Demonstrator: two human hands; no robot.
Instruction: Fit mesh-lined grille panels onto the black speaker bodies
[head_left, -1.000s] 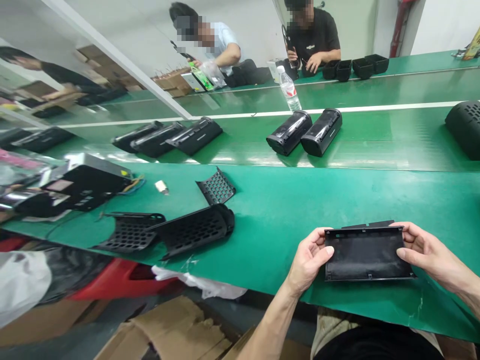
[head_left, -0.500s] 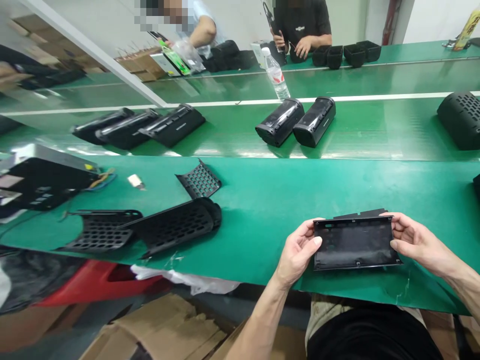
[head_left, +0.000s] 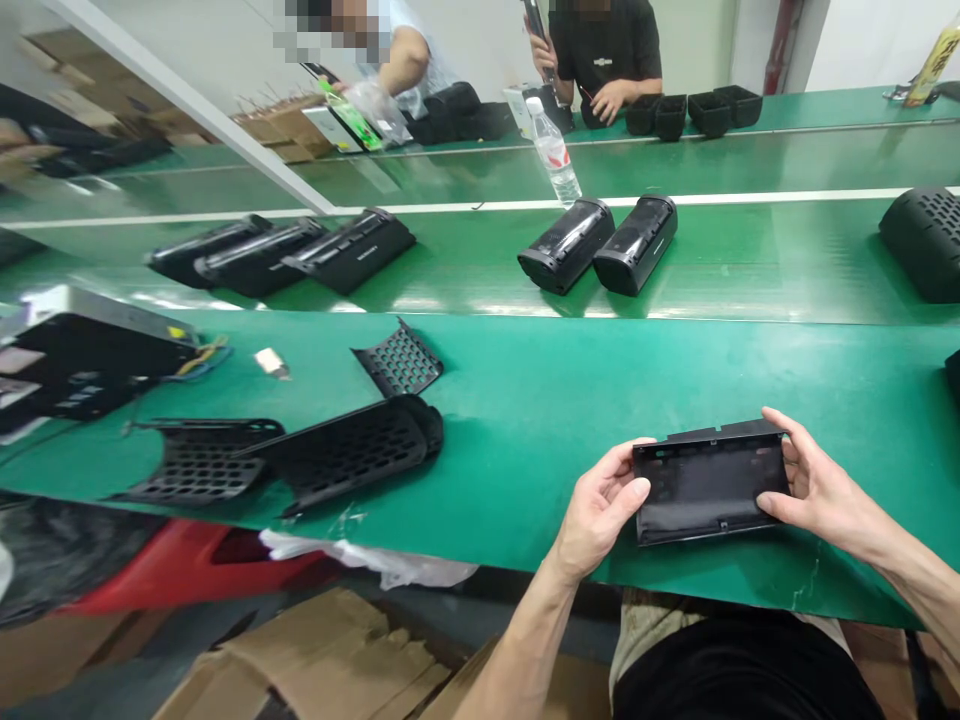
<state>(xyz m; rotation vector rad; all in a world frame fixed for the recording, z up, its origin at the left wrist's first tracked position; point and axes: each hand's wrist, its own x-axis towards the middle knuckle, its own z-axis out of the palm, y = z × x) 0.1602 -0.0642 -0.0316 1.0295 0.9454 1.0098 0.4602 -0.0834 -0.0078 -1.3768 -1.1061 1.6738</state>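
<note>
A black rectangular plastic housing shell (head_left: 705, 485), hollow side facing me, is held above the green table near its front edge. My left hand (head_left: 600, 510) grips its left end, thumb on the near face and fingers behind the edge. At the right end, my right hand (head_left: 817, 485) is closed on it, thumb pressed over the inner face and index finger on the top corner. Slots show along the shell's upper wall. Whether the dark strip behind its top edge is part of the same piece, I cannot tell.
Perforated black covers (head_left: 360, 450) lie on the table (head_left: 510, 400) to the left, near a black metal box (head_left: 90, 350) with wires. Assembled black units (head_left: 566, 245) and a water bottle (head_left: 553, 150) stand on the green belt beyond. Two people work across it.
My right hand has shifted its hold, thumb further onto the shell and index finger raised to the top corner. The shell has tilted slightly. Across the belt, a person's hand has risen.
</note>
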